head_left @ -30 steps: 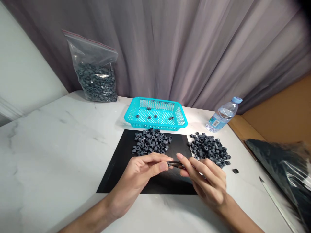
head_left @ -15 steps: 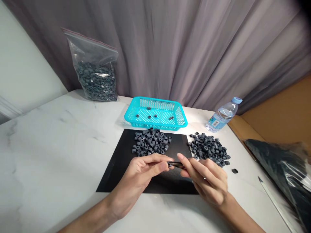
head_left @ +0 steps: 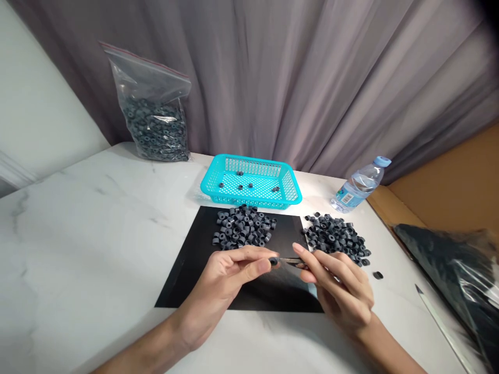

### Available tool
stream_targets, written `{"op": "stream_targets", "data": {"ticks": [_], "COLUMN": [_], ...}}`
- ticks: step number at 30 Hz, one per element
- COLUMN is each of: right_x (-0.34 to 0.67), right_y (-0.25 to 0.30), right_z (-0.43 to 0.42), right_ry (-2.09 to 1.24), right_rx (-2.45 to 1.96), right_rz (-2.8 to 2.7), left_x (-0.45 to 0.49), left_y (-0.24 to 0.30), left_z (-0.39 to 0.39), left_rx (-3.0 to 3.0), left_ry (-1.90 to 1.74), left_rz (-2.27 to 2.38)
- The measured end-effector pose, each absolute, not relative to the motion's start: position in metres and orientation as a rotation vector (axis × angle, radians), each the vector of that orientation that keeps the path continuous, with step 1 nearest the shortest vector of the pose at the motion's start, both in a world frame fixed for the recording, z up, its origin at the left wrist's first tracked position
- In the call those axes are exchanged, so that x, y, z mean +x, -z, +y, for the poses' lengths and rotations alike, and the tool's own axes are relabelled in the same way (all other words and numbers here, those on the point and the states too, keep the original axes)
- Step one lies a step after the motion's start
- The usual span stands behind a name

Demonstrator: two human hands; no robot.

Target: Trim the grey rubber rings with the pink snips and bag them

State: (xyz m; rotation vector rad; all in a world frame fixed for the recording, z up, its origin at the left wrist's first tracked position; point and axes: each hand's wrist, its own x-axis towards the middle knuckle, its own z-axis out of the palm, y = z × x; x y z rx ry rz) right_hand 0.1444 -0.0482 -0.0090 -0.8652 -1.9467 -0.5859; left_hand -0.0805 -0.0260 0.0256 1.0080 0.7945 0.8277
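Note:
My left hand (head_left: 234,278) pinches a small dark grey ring-shaped part (head_left: 274,261) between thumb and fingertips. The part's hole faces up towards me. My right hand (head_left: 339,285) is closed round a slim metal tool (head_left: 291,262) with a narrow tip, perhaps tweezers or small clippers; its full shape is hidden by the fingers. That tip points left, close beside the part. Both hands are above a black mat (head_left: 187,275). Just behind them, a pile of similar grey parts (head_left: 245,227) lies on the mat.
A turquoise basket (head_left: 251,201) holding several grey parts stands behind the mat. To the right are a second pile (head_left: 335,236), a water bottle (head_left: 360,184), a pencil-like stick (head_left: 440,324) and a black plastic bag (head_left: 460,270). A zip bag (head_left: 156,124) of parts leans against the curtain.
My right hand has moved slightly right, drawing the tool's tip away from the part. The part now shows its hole more plainly. My left hand has stayed nearly still.

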Motion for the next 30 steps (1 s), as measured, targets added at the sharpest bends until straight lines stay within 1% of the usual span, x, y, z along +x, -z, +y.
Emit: {"op": "stream_targets", "data": {"ticks": [3,19,30], "right_x": [0.1451,0.1448,0.1429], "right_y": [0.0109,0.0099,0.0081], "right_z": [-0.0472,-0.0457,-0.0481], "right_ry": [0.542,0.656,0.634], "right_rx": [-0.872,-0.864,-0.837], "right_rz": [-2.006,-2.05,-2.035], "left_x": [-0.0808,-0.0788,-0.0784], "left_y": [-0.0255,-0.0255,-0.0275], "left_z": [-0.0258,-0.0265,-0.029], "left_rx": [1.013,0.992,0.957], "left_ry": [-0.832,-0.833,-0.822], "left_rz": [0.798,0.761,0.804]}}
